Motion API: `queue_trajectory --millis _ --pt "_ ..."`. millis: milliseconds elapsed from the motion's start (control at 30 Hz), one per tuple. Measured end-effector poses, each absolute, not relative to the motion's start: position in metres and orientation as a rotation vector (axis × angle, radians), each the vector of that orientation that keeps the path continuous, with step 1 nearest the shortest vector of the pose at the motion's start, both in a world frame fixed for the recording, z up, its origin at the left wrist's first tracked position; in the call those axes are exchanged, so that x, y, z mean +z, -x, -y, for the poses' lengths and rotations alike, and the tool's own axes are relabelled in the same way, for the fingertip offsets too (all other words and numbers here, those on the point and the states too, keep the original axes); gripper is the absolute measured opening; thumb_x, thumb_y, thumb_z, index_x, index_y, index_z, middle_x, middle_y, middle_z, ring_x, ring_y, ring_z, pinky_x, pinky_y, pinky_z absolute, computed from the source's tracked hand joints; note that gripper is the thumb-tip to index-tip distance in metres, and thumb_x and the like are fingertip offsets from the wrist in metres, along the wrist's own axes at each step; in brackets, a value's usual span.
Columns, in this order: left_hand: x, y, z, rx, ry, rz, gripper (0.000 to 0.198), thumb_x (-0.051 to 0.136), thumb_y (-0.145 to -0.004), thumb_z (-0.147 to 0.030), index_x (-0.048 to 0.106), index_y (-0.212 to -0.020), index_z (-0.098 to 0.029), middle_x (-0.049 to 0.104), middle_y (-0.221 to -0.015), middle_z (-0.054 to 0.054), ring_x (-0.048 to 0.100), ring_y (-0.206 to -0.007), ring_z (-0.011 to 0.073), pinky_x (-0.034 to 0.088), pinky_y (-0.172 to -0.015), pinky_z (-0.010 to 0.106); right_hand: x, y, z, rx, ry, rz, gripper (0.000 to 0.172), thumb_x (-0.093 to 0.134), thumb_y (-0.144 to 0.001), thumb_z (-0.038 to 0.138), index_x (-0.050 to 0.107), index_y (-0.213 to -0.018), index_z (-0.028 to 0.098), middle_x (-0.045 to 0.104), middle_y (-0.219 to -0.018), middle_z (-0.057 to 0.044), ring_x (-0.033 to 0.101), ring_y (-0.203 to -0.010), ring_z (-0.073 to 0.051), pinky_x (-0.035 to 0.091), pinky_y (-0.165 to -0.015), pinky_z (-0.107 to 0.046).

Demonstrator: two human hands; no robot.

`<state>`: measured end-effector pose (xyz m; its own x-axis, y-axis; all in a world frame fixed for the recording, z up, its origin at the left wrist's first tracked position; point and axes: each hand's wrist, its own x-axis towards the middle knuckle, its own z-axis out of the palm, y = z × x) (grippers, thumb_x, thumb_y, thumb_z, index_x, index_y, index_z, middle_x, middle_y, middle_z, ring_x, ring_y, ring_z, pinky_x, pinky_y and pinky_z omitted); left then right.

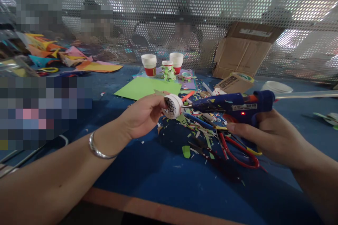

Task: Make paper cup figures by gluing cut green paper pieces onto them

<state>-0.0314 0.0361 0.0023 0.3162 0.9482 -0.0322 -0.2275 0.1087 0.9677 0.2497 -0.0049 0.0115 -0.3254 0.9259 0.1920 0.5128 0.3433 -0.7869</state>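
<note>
Between the fingers of my left hand (144, 114) is a small white paper-cup piece (173, 106), tilted so that a black line drawing on its round end shows. My right hand (274, 137) is wrapped round the handle of a blue hot glue gun (224, 102), whose red light glows. A clear glue stick (303, 94) sticks out of its back. The nozzle points left and is at the side of the cup piece; whether it touches, I cannot tell. Below the gun lie red-handled scissors (237, 158) among paper scraps (200, 130).
Green paper (148, 88) lies beyond my left hand. Two stacks of paper cups (149, 66) and a small decorated cup figure (168, 70) stand behind it. Cardboard (241, 51) leans on the perforated metal screen (148, 10). Coloured paper (58, 54) is heaped at the left.
</note>
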Motion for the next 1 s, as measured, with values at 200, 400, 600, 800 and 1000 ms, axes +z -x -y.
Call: queue_trajectory --millis 200,400,600,800,1000 --pt "0.002 0.0305 -0.036 1.035 -1.099 -0.859 0.009 0.057 -0.067 -0.013 0.065 -0.066 -0.018 0.062 -0.074 0.004 0.057 -0.077 0.0182 0.05 -0.076 0.031 0.011 -0.2519 0.0046 0.754 1.231 2.001 0.028 0.068 -0.09 0.047 0.078 -0.107 0.028 0.08 -0.096 -0.001 0.074 -0.091 -0.026 0.062 -0.085 -0.036" --pt "0.0026 0.0309 -0.0358 1.03 -1.132 -0.852 0.01 0.058 -0.068 -0.013 0.064 -0.062 -0.018 0.062 -0.073 0.004 0.056 -0.078 0.0183 0.05 -0.077 0.031 0.012 -0.2524 0.0039 0.712 1.241 2.035 0.026 0.067 -0.09 0.048 0.077 -0.098 0.026 0.077 -0.088 -0.001 0.07 -0.08 -0.023 0.06 -0.075 -0.033" --pt "0.001 0.0312 -0.036 1.036 -1.092 -0.842 0.01 0.059 -0.067 -0.011 0.066 -0.063 -0.018 0.06 -0.073 0.003 0.055 -0.075 0.0166 0.049 -0.075 0.03 0.0107 -0.2524 0.0039 0.755 1.274 2.019 0.026 0.066 -0.09 0.049 0.077 -0.089 0.025 0.076 -0.084 -0.001 0.069 -0.076 -0.023 0.059 -0.071 -0.032" --pt "0.0019 0.0313 -0.0359 1.012 -1.135 -0.801 0.016 0.057 -0.07 -0.013 0.067 -0.06 -0.018 0.059 -0.07 0.005 0.053 -0.075 0.0185 0.049 -0.072 0.03 0.0112 -0.2511 0.0033 0.703 1.253 2.043 0.028 0.064 -0.091 0.047 0.08 -0.097 0.025 0.078 -0.09 -0.002 0.07 -0.082 -0.025 0.059 -0.076 -0.035" --pt "0.0014 0.0313 -0.0367 1.055 -1.074 -0.756 0.013 0.06 -0.068 -0.01 0.069 -0.063 -0.018 0.057 -0.071 0.003 0.05 -0.07 0.0155 0.048 -0.067 0.027 0.0124 -0.2524 -0.0004 0.745 1.332 2.019 0.029 0.066 -0.088 0.048 0.079 -0.103 0.026 0.08 -0.092 -0.001 0.071 -0.09 -0.028 0.059 -0.077 -0.037"
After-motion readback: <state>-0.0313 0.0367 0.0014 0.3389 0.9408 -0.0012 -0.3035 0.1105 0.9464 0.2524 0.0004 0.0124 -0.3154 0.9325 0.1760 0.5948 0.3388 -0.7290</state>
